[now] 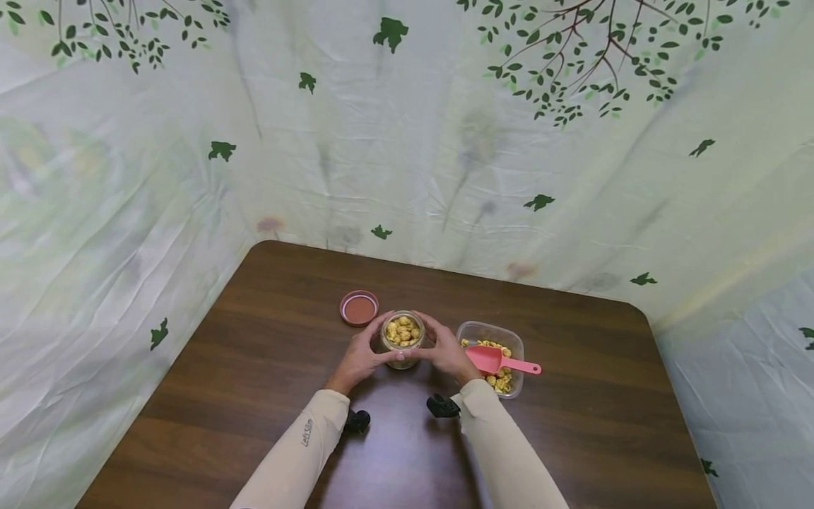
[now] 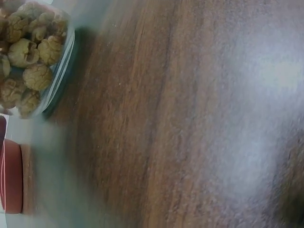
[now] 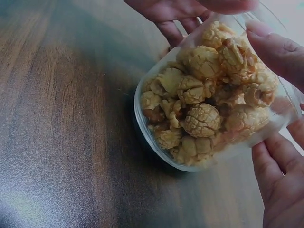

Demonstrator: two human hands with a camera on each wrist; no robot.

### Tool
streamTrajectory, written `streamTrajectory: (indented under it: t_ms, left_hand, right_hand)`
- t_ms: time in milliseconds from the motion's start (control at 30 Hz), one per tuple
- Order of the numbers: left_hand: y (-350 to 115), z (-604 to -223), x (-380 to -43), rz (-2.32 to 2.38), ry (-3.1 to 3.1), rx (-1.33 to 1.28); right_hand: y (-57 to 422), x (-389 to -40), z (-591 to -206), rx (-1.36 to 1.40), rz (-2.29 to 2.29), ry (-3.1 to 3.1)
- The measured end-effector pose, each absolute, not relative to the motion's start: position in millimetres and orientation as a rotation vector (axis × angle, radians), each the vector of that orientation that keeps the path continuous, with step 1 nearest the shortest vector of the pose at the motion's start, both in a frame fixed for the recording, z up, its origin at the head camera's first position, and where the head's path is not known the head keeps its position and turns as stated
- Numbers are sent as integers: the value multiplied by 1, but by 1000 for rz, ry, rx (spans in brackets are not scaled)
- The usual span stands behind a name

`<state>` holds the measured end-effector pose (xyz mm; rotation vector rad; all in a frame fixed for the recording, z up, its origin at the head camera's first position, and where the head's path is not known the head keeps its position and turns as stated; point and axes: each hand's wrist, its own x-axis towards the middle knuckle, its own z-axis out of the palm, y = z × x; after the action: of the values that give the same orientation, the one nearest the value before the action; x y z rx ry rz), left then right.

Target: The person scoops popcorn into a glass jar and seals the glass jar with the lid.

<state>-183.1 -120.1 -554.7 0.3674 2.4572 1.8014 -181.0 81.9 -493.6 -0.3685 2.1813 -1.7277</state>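
A clear glass jar full of caramel popcorn stands lidless between my two hands. My left hand grips its left side and my right hand its right, the thumbs meeting at the near side. Through the glass in the right wrist view, popcorn fills the jar, with the right thumb on its wall. Only part of the jar's popcorn enters the left wrist view. Whether the base touches the table cannot be told.
A reddish-brown lid lies just beyond my left hand. Right of my right hand, a clear plastic container holds more popcorn, with a pink scoop in it. Everything is on a dark wooden table; a leaf-printed cloth hangs behind.
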Motion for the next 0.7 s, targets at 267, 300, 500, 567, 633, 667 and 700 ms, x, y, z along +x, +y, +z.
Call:
streamTrajectory:
  t_ms: [267,300,500,567,633,667,700]
  left_hand:
    - [-129,-554,-189,2010,2549,468]
    - [-130,-555,-192,2058,2585,467]
    - [-142,-557,-207,2194,2752,225]
    - [-146,-559,-211,2163,2772,139]
    - [-150,-562,-215,2126,2780,76]
    - [-151,-564,-216,2112,2782,56]
    - [-152,-566,-218,2099,2782,36]
  right_hand:
    - [83,-180,-493,-340,-1719,2194]
    - [83,-180,-493,-338,-1716,2200]
    - [85,-185,-506,-323,-1687,2222]
    - [85,-188,-514,-318,-1693,2224]
    - [85,-190,-520,-321,-1707,2223]
    - [85,-190,-521,-324,-1711,2226]
    - [84,-190,-522,-329,-1714,2226]
